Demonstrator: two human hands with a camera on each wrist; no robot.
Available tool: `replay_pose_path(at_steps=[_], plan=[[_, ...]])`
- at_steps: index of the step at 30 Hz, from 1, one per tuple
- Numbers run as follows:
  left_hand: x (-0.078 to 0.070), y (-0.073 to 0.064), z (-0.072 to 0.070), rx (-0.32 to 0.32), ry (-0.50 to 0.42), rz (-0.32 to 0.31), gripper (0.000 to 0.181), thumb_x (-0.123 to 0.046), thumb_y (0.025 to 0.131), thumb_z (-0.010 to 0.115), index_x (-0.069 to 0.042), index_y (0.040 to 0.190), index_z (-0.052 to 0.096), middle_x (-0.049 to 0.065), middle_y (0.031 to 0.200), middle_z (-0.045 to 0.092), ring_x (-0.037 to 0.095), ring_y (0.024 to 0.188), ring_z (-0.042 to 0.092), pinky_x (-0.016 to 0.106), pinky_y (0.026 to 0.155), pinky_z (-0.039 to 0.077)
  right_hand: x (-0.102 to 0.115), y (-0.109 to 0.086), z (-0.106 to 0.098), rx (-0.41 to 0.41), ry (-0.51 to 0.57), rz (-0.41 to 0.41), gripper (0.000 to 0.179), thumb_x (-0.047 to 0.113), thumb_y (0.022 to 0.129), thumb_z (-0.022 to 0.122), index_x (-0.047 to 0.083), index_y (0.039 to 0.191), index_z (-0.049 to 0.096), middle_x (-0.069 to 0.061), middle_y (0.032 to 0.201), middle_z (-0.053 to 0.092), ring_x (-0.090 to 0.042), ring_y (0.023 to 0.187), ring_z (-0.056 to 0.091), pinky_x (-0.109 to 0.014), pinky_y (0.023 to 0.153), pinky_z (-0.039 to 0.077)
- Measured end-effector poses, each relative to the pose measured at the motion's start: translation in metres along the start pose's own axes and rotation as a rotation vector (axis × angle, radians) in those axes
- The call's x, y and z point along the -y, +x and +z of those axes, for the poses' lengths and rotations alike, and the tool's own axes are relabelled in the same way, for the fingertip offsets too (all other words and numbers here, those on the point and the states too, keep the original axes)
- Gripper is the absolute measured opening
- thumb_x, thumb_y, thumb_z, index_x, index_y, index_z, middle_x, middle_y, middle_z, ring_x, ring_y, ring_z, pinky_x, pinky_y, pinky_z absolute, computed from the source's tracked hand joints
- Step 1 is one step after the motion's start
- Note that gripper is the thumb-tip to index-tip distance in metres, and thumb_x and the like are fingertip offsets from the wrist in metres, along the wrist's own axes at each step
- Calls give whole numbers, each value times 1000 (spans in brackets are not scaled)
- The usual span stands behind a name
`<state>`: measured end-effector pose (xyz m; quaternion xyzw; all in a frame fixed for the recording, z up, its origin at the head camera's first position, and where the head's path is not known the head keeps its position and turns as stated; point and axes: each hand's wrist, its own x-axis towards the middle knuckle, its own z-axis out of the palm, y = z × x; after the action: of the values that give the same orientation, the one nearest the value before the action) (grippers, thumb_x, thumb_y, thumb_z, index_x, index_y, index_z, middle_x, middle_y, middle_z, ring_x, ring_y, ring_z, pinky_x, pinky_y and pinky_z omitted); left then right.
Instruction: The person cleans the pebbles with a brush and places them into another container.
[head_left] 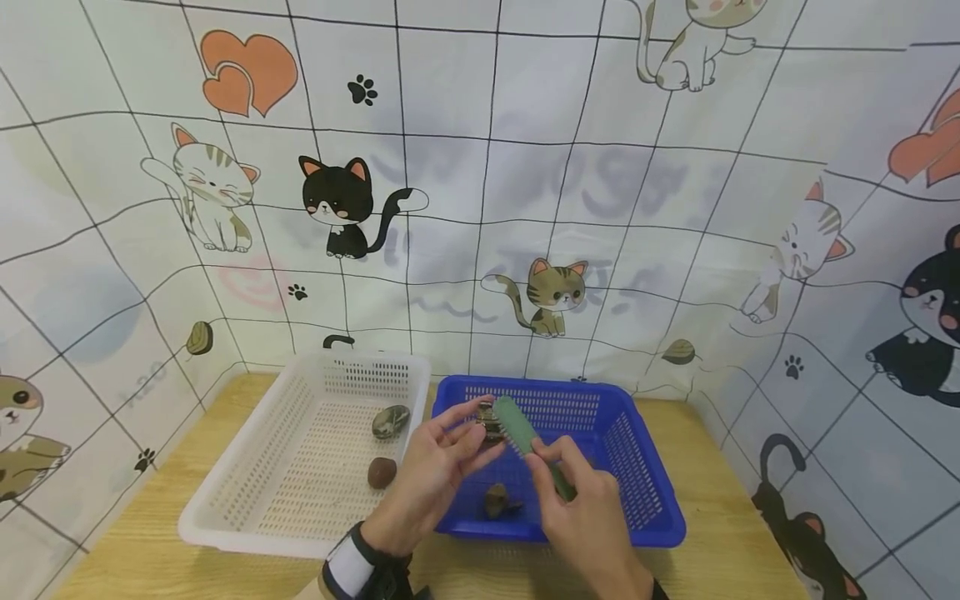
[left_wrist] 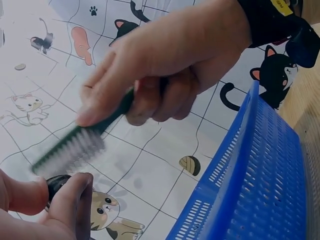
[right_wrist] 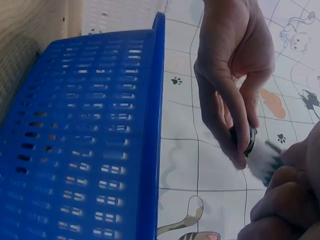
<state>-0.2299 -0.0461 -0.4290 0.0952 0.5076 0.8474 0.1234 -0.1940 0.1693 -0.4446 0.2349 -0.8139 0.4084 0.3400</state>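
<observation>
Over the blue basket, my left hand (head_left: 426, 479) pinches a dark, shiny stone (head_left: 490, 421) with pale bands between thumb and fingers. My right hand (head_left: 588, 517) grips a green brush (head_left: 516, 427) by its handle. White bristles (left_wrist: 75, 152) show in the left wrist view, blurred, right beside the stone (left_wrist: 56, 186). From the right wrist view, the stone (right_wrist: 245, 139) sits between the left fingertips, with the bristles (right_wrist: 262, 162) against or very near it; which of the two I cannot tell.
A blue basket (head_left: 660, 521) stands below the hands, with a brownish stone (head_left: 497, 502) inside. To its left, a white basket (head_left: 225, 533) contains a grey mottled stone (head_left: 390, 422) and a reddish-brown stone (head_left: 382, 472). Both rest on a wooden table (head_left: 720, 500), enclosed by cat-print sheeting (head_left: 450, 183).
</observation>
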Motion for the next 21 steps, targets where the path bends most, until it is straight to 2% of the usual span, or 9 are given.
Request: replay_pose_path(at_steps=[3, 6, 11, 14, 17, 19, 21], plan=[[2, -1, -1, 42, 29, -16, 58, -3, 121, 56, 8, 175, 38, 34, 169, 57, 32, 153, 69, 34, 121, 63, 1, -1, 2, 1, 38, -25, 22, -7, 102, 83, 11, 105, 70, 13, 65, 70, 23, 57, 17, -2, 42, 24], [3, -1, -1, 79, 34, -34, 60, -3, 121, 56, 7, 176, 35, 36, 171, 53, 36, 156, 65, 35, 122, 62, -1, 2, 3, -19, 24, -13, 20, -7, 103, 82, 10, 105, 71, 13, 63, 69, 22, 57, 16, -2, 42, 23], [0, -1, 1, 45, 1, -27, 58, -2, 120, 60, 4, 175, 41, 27, 161, 64, 26, 144, 73, 38, 122, 63, -4, 4, -1, -24, -25, 24, 19, -4, 103, 82, 11, 104, 70, 21, 52, 46, 21, 55, 12, -2, 43, 17], [-2, -1, 0, 20, -22, -14, 57, -2, 120, 59, 4, 174, 42, 25, 159, 66, 22, 141, 75, 37, 122, 63, -3, 2, -1, -8, -16, 31, 20, -4, 103, 83, 13, 105, 71, 22, 53, 42, 21, 54, 13, -2, 42, 18], [-2, -1, 0, 13, -29, -11, 56, -1, 121, 57, 3, 175, 41, 28, 167, 60, 25, 149, 71, 35, 122, 62, 0, -1, 1, 4, 40, 10, 22, -6, 102, 83, 12, 107, 72, 18, 56, 58, 22, 54, 18, -3, 40, 24], [-1, -1, 0, 27, -19, -13, 57, -1, 121, 55, 3, 176, 39, 30, 173, 54, 29, 155, 66, 33, 123, 61, 1, -1, 3, 5, 76, -12, 22, -8, 102, 82, 10, 109, 72, 9, 65, 73, 23, 54, 20, -4, 40, 28], [0, 0, 0, 43, -5, -16, 58, -3, 122, 55, 3, 177, 38, 30, 175, 50, 31, 159, 63, 33, 124, 61, 2, -1, 5, -4, 75, -21, 21, -9, 102, 82, 9, 109, 72, 3, 75, 81, 23, 55, 20, -4, 40, 28]])
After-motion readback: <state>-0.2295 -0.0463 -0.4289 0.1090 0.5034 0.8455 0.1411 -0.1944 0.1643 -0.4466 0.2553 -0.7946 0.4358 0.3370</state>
